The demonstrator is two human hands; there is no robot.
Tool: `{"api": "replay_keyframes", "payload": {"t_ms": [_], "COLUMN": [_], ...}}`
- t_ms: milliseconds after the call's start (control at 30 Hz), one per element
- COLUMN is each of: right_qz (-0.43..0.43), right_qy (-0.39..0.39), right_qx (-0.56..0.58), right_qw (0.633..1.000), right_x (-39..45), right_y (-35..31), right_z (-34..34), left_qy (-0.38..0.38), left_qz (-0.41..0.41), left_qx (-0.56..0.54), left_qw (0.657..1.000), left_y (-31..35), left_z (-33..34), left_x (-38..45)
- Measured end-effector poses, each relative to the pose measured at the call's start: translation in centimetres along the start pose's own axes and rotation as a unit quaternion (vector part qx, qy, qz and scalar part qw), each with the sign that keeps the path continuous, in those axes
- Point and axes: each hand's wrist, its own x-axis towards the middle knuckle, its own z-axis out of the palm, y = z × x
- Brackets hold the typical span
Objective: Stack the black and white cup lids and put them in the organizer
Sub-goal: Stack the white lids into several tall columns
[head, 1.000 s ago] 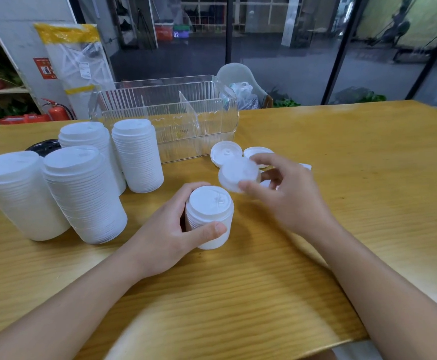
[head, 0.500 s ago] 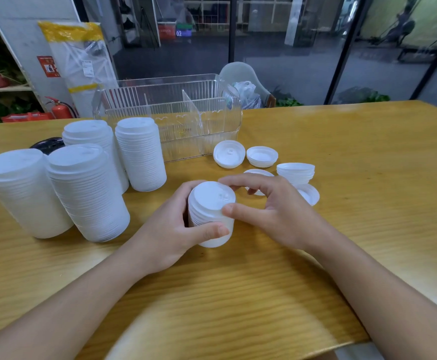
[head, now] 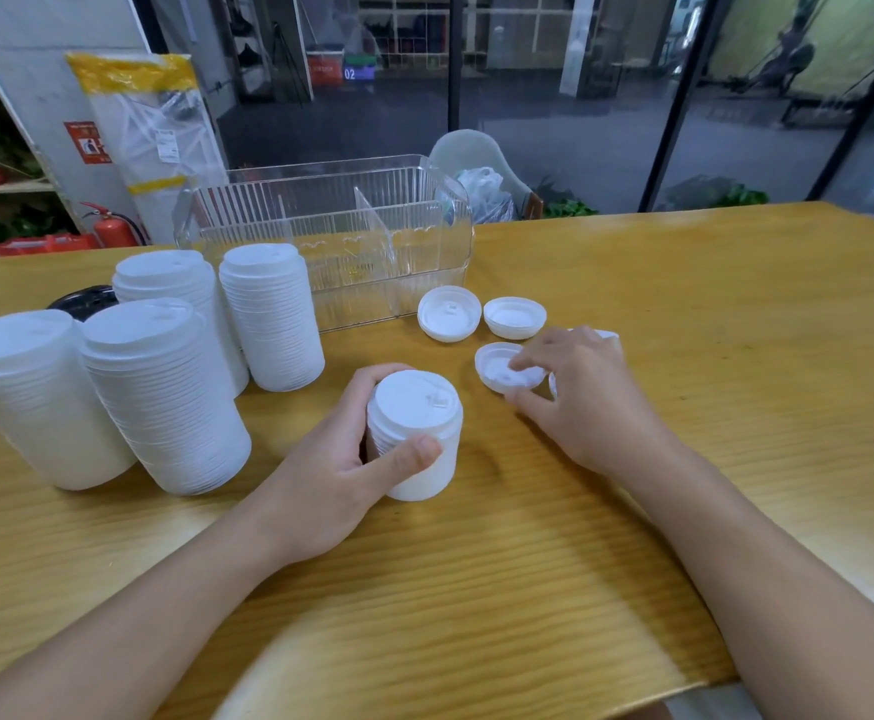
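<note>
With the last lid now seated on the short stack that the left hand grips in front of the organizer, the right hand has moved on, fingers pinching a loose lid right of the stack, likely next to add.

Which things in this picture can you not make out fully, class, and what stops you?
- Black lid, head view: mostly hidden behind the tall white lid stacks.
- Loose lids under the right hand: the hand covers them, count unclear.
- Small stack: the left hand wraps its near side.
- Organizer: clear walls blur what lies inside.
</note>
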Motion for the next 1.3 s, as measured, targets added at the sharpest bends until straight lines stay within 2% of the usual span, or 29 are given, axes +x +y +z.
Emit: {"api": "replay_keyframes", "payload": {"t_ms": [200,267,300,367,467,567,633,833,967,1067,1200,1300], "right_qz": [-0.029,-0.027,-0.006,0.033,0.065,0.083,0.079,0.017,0.018,0.026,0.049,0.021], "right_qy": [-0.013,-0.003,0.001,0.004,-0.022,-0.08,-0.103,-0.138,-0.095,-0.064,-0.006,-0.042], "right_qx": [-0.04,0.015,0.081,0.243,0.43,0.539,0.565,0.513,0.428,0.385,0.425,0.467], "right_qw": [0.999,1.0,0.997,0.969,0.9,0.835,0.815,0.847,0.898,0.92,0.904,0.883], "right_x": [-0.1,-0.3,-0.4,-0.5,-0.3,-0.2,-0.3,-0.7,-0.7,-0.6,-0.6,-1.1], "right_y": [-1.2,-1.5,-1.7,-2.0,-1.9,-2.1,-2.2,-2.8,-2.4,-2.5,-2.9,-4.2], "right_z": [0.6,0.4,0.1,-0.6,-1.2,-1.5,-1.5,-1.5,-1.1,-1.3,-1.9,-2.1], "left_qy": [-0.014,-0.011,-0.007,0.002,0.003,-0.003,-0.01,-0.023,-0.029,-0.022,0.008,0.042], "left_qz": [-0.007,-0.006,-0.005,-0.004,-0.004,0.001,0.005,0.018,0.016,0.012,-0.002,-0.004], "left_qx": [-0.001,-0.003,-0.008,-0.026,-0.047,-0.047,-0.05,-0.066,-0.059,-0.05,-0.066,-0.05], "left_qw": [1.0,1.0,1.0,1.0,0.999,0.999,0.999,0.997,0.998,0.998,0.998,0.998], "left_y": [-0.1,0.1,0.2,0.2,0.2,0.2,0.1,0.1,0.1,0.2,0.0,0.2], "left_z": [0.0,-0.1,-0.1,-0.3,-0.5,-0.6,-0.6,-0.5,-0.6,-0.4,0.1,0.7], "left_x": [-0.1,-0.1,-0.1,0.0,0.0,0.0,0.0,-0.1,-0.1,0.0,0.4,0.6]}}
